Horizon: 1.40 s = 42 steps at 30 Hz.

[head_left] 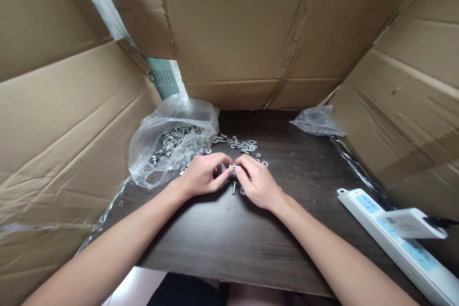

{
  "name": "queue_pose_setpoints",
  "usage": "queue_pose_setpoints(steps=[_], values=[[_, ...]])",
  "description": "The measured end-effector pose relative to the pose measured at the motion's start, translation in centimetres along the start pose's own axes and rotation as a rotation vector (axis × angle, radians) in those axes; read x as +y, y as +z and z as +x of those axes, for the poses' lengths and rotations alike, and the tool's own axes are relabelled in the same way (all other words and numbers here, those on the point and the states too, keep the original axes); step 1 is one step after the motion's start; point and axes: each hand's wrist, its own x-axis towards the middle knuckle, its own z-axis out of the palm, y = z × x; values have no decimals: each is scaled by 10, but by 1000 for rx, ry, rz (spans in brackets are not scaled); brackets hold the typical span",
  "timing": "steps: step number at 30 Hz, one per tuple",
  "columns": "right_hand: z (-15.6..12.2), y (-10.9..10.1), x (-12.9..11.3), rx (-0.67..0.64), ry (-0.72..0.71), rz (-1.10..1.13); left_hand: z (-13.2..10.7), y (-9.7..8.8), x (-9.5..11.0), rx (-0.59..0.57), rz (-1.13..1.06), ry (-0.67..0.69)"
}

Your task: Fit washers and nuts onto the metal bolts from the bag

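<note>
Both hands meet above the middle of the dark table (201,244), pinching a small silver bolt (234,166) between them. My left hand (206,174) grips one end with thumb and fingertips, and my right hand (256,179) grips the other. Whether a nut or washer sits on this bolt is too small to tell. Just below the fingers, another bolt (234,188) rests on the tabletop, with a washer (243,191) partly hidden by my right hand. Behind the hands lies a loose pile of bolts, nuts and washers (247,145).
At the left, an open clear plastic bag (143,153) holds many bolts with fittings. A smaller plastic bag (317,122) lies at the back right. A white power strip (394,244) with a plugged-in adapter (412,224) runs along the right. Cardboard walls (244,24) enclose the table.
</note>
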Motion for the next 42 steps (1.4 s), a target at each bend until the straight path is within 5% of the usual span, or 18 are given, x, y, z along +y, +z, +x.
queue_pose_setpoints(steps=[42], values=[[-1,1,2,-10,73,7,1,1,2,22,-4,8]])
